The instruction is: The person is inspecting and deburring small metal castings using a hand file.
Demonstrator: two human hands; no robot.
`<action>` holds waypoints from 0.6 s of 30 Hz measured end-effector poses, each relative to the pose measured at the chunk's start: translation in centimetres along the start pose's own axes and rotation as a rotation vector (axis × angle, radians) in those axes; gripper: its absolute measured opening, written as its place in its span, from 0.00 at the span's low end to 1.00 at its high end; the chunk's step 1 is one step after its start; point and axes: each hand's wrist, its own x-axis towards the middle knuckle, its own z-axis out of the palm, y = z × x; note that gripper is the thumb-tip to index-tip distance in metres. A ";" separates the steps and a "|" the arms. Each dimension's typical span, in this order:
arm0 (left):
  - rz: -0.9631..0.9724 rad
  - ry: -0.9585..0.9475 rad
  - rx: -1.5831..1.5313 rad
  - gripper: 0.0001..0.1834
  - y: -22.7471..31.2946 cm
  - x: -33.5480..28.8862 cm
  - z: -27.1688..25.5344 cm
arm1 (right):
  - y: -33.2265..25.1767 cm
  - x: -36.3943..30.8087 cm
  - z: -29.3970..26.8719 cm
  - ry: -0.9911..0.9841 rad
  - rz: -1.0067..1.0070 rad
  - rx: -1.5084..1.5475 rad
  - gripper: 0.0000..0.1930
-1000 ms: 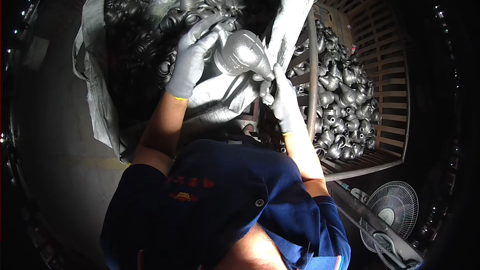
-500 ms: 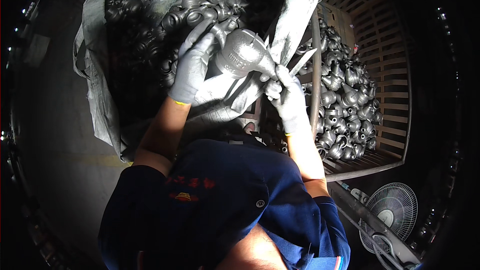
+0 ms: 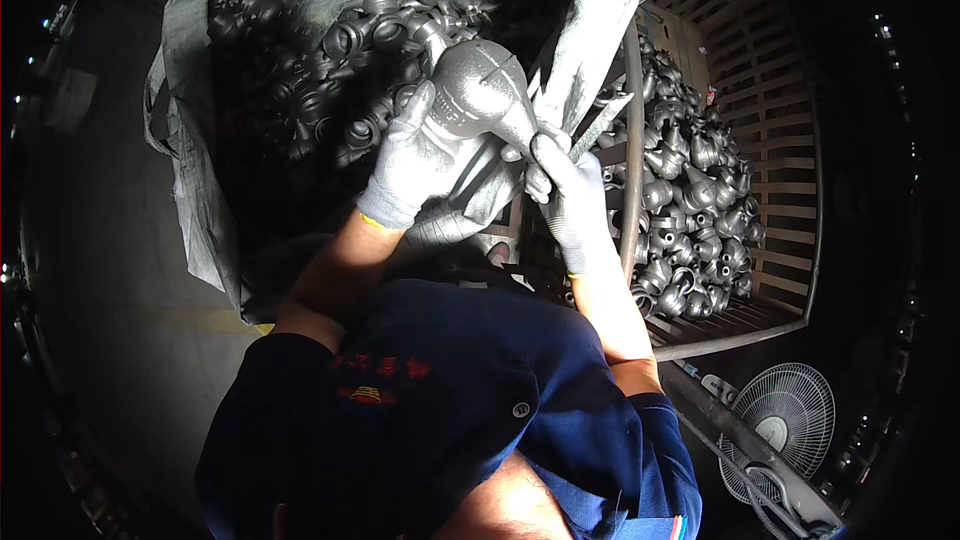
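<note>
A grey metal casting [image 3: 480, 88], bulbous with a tapering neck and raised markings on its side, is held up in front of me between both hands. My gloved left hand [image 3: 408, 168] cups its wide end from below and the left, with some fingers hidden behind it. My gloved right hand [image 3: 572, 180] is closed around the narrow neck end at the lower right. Behind the casting, a large woven bag [image 3: 198, 180] stands wide at the top, holding a heap of similar grey castings [image 3: 395, 0].
To the right, a slatted metal crate [image 3: 785, 235] contains many more castings [image 3: 690, 180]. An upright metal bar [image 3: 634, 130] runs along its near side, by my right hand. A white fan [image 3: 785, 420] stands at the lower right. Grey floor [image 3: 110, 270] lies left.
My left hand has moved from the casting's far left side down underneath its wide end, turning palm up. The casting has tilted slightly, while my right hand keeps its hold on the neck.
</note>
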 end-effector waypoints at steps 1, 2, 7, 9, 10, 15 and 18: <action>-0.010 0.065 -0.090 0.35 0.1 -0.2 0.4 | -0.2 -0.1 0.1 0.007 -0.041 -0.089 0.19; -0.015 0.058 -0.139 0.35 0.2 -0.3 0.6 | -0.5 -0.2 0.2 -0.004 -0.061 -0.172 0.20; 0.103 0.159 0.147 0.32 0.8 -0.3 0.0 | -2.2 -0.3 0.4 0.142 -0.143 -0.419 0.25; 0.047 0.127 -0.074 0.29 1.1 -0.7 0.0 | -2.8 -0.8 0.5 0.107 -0.354 -0.522 0.25; 0.072 0.113 -0.010 0.26 1.3 -0.9 0.2 | -3.2 -1.3 0.5 0.045 -0.366 -0.482 0.25; -0.010 0.013 -0.145 0.26 1.9 -1.5 1.6 | -3.8 -2.1 1.2 -0.046 -0.635 -0.904 0.21; 0.017 0.068 -0.123 0.30 1.8 -1.7 1.5 | -4.1 -2.7 1.7 -0.064 -0.647 -0.900 0.19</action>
